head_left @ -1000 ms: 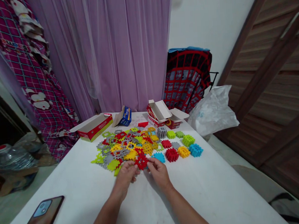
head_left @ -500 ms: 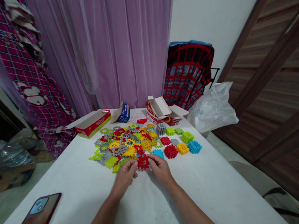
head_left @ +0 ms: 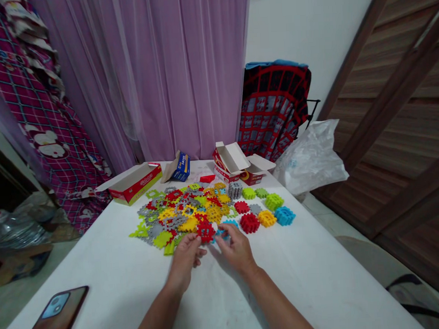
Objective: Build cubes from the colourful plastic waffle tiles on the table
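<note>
- The left hand (head_left: 186, 257) is grasping the red piece (head_left: 205, 231), a toothed plastic one, at its lower left edge, between thumb and finger.
- The right hand (head_left: 236, 249) is just beside this piece, with thumb and forefinger bent and somewhat apart. Something blue (head_left: 226, 238) shows between these fingers, but I cannot tell whether they grip it.
- The red piece is raised in front of the near edge of the pile (head_left: 185, 210), where red, yellow, green and grey flat pieces lie mixed on the white worktop (head_left: 212, 297).
- To the right of the pile stand a red cube (head_left: 249, 223), a yellow cube (head_left: 267, 218), a blue cube (head_left: 284, 215) and, behind them, a green cube (head_left: 274, 201).
- A grey stack (head_left: 235, 189) is near the pile's far right side.
- Along the far edge are an open red-and-green box (head_left: 135, 183) and a blue box (head_left: 182, 167).
- A phone (head_left: 53, 318) lies at the near left, well apart from both hands.
</note>
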`<state>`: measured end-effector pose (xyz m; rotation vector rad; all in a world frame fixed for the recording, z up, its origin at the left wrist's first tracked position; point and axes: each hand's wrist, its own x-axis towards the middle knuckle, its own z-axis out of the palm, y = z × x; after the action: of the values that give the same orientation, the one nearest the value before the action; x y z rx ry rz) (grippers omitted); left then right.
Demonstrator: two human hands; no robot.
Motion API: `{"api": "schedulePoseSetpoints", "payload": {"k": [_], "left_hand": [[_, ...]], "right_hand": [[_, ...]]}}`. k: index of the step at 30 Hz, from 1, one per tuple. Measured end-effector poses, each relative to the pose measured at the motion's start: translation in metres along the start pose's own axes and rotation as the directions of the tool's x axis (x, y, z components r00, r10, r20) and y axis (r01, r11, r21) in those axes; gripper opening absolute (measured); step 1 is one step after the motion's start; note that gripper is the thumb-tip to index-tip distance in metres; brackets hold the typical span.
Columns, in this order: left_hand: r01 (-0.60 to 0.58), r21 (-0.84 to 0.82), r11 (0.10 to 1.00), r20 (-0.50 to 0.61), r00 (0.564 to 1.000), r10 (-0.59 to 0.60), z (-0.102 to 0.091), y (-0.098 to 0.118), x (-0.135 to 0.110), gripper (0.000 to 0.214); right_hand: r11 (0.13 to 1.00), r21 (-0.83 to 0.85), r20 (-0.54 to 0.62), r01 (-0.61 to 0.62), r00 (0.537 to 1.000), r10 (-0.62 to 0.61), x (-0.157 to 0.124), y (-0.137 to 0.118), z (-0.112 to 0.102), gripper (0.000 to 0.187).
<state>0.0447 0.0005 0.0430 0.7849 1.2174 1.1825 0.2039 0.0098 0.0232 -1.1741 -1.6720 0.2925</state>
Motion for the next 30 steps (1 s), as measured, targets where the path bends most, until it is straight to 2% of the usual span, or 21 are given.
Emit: {"api": "schedulePoseSetpoints", "payload": {"k": [4,7,12,15,19,24,30], "left_hand": [[0.046,-0.026,0.999,0.026,0.999,-0.046,0.0,-0.003,-0.002,0.047],[0.045,0.021,0.999,0.055,0.997,-0.046,-0.001,-0.004,-0.002,0.046],[0.039,0.055,0.998,0.082,0.996,-0.044,-0.002,-0.006,-0.003,0.044],[0.048,0.039,0.998,0.079,0.996,-0.051,-0.003,-0.006,-0.002,0.043],[0.045,0.039,0.998,0.081,0.996,-0.048,-0.004,-0.007,-0.001,0.043],[0.038,0.054,0.998,0.09,0.995,-0.043,-0.003,-0.007,0.0,0.044],[0.022,0.088,0.996,0.098,0.995,-0.031,0.0,-0.006,-0.002,0.045]], "right_hand": [[0.979,-0.129,0.082,0.158,0.986,-0.148,-0.003,-0.002,-0.003,0.045],[0.969,-0.175,0.095,0.176,0.982,-0.161,-0.005,-0.001,-0.002,0.047],[0.969,-0.181,0.081,0.167,0.985,-0.155,-0.008,0.003,0.002,0.039],[0.982,-0.154,0.061,0.106,0.993,-0.098,-0.009,0.001,0.005,0.028],[0.994,-0.096,0.026,-0.049,0.998,0.052,-0.011,-0.004,0.008,0.014],[0.984,0.0,0.014,-0.18,0.984,0.18,-0.014,-0.008,0.014,0.016],[0.973,-0.057,-0.043,-0.222,0.975,0.22,-0.015,-0.01,0.015,0.019]]}}
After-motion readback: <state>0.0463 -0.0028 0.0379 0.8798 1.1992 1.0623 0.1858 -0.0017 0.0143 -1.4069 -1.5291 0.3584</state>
